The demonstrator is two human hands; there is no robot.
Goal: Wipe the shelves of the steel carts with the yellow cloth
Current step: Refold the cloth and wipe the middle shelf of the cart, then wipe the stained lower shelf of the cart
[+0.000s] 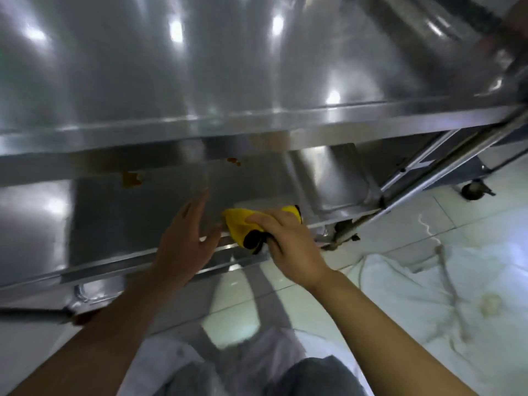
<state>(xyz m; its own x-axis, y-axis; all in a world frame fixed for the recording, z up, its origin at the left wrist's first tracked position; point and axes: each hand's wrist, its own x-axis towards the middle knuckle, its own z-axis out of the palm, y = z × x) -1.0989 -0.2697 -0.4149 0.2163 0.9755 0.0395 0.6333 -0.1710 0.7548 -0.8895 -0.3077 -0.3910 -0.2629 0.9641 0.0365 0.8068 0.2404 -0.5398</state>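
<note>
Down low, my right hand bunches the yellow cloth at the front lip of the lower shelf; my left hand hovers beside it, fingers straight, holding nothing. The risk I see: the cloth sits right on the edge, so a loose stroke could drop it to the floor. Further in, orange stains sit under the upper shelf, easy to miss, and a knuckle could knock that rim.

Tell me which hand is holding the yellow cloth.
The right hand grips the yellow cloth at the lower shelf's edge; the left hand is open and empty.
</note>
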